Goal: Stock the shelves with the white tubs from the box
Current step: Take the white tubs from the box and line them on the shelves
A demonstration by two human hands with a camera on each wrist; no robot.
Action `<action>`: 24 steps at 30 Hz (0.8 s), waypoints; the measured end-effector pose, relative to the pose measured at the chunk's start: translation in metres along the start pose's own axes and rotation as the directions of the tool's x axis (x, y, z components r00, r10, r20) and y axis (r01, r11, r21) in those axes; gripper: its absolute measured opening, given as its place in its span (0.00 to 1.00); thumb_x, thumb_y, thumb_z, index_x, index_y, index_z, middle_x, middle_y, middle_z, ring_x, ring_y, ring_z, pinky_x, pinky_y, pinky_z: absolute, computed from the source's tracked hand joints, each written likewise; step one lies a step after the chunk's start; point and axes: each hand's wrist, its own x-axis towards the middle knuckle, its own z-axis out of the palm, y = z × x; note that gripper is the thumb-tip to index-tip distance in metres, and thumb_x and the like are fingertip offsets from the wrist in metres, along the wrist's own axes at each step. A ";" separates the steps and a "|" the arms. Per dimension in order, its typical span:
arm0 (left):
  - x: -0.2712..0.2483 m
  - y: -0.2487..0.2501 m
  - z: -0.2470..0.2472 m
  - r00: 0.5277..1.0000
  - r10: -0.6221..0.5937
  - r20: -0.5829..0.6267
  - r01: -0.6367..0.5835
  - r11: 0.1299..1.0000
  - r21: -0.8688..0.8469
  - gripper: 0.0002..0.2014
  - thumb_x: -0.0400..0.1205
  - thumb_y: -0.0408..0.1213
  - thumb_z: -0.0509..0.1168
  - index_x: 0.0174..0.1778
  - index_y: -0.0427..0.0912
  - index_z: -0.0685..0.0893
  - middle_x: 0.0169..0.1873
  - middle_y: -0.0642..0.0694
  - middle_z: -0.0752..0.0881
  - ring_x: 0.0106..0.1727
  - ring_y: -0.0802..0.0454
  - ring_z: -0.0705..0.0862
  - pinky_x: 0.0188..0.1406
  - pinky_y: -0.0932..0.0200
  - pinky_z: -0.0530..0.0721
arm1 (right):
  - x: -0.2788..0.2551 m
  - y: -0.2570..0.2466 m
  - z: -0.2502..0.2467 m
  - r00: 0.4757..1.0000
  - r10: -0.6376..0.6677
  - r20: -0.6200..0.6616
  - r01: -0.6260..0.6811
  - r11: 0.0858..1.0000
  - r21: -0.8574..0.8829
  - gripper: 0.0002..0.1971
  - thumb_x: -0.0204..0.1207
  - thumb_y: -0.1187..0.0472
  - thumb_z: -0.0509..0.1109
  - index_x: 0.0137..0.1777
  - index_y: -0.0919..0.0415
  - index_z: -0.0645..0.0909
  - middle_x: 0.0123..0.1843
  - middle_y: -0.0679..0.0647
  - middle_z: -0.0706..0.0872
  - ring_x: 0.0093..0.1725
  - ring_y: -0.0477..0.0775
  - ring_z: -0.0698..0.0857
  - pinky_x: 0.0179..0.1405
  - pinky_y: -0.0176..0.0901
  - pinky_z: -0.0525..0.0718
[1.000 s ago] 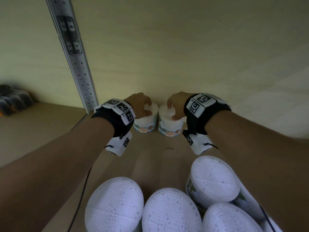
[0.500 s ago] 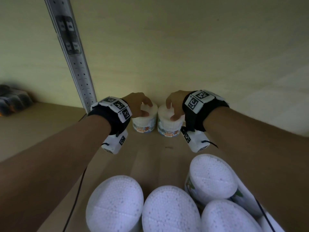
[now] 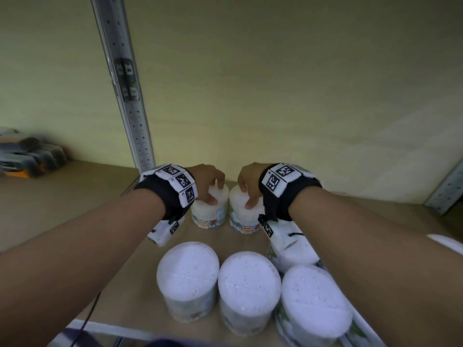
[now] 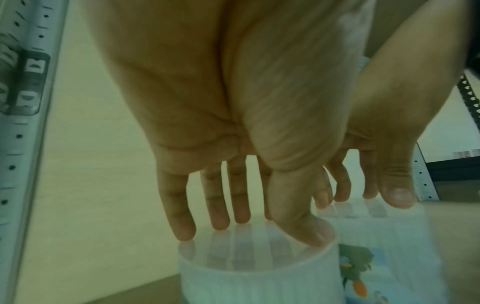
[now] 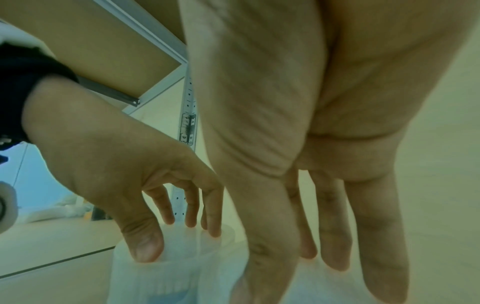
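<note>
At the centre of the head view, just below the middle of the frame, your two hands sit side by side, each capping one tub at the back of the shelf board [image 3: 75, 196]. Your left hand [image 3: 206, 182] curls its fingers and thumb round the rim of the left tub [image 3: 210, 214]; your right hand [image 3: 248, 184] does the same on the right tub [image 3: 244, 216]. The wrist views show fingertips at the far rim and a thumb on the near rim, so each hand reads as pinching its tub from above. Both tubs stand upright, long axis vertical, just beside each other and close to the back wall [image 3: 275, 96], directly under your palms. Neither hand is nearer; each is on its own tub. Lower in the frame, towards you, more tubs [image 3: 248, 279] stand in a front row under your forearms. To my eye the coming move is a release straight up, then drawing back over that front row without clipping it.
</note>
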 end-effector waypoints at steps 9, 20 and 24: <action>-0.045 0.012 0.010 1.000 0.018 0.005 -0.018 0.999 -0.036 0.24 0.76 0.41 0.73 0.66 0.40 0.78 0.65 0.40 0.77 0.63 0.42 0.79 0.49 0.62 0.71 | -0.045 -0.027 0.007 1.000 0.017 -0.007 -0.016 0.994 0.108 0.29 0.35 0.30 0.71 0.32 0.48 0.73 0.35 0.49 0.85 0.33 0.55 0.86 0.38 0.57 0.89; -0.064 0.018 0.017 0.999 0.035 -0.005 -0.036 0.998 -0.052 0.24 0.75 0.39 0.74 0.66 0.40 0.78 0.65 0.42 0.79 0.54 0.47 0.78 0.47 0.63 0.69 | -0.105 -0.040 0.001 0.998 0.050 0.026 -0.054 0.975 0.217 0.31 0.32 0.34 0.76 0.34 0.47 0.70 0.37 0.47 0.83 0.35 0.56 0.87 0.40 0.55 0.90; -0.069 0.019 0.020 0.999 0.046 -0.011 -0.047 0.998 -0.042 0.23 0.76 0.39 0.73 0.67 0.40 0.78 0.65 0.42 0.78 0.50 0.53 0.72 0.46 0.63 0.68 | -0.138 -0.050 -0.008 1.000 0.016 -0.021 -0.011 0.973 0.231 0.23 0.56 0.45 0.81 0.45 0.50 0.74 0.46 0.53 0.86 0.45 0.59 0.88 0.48 0.54 0.89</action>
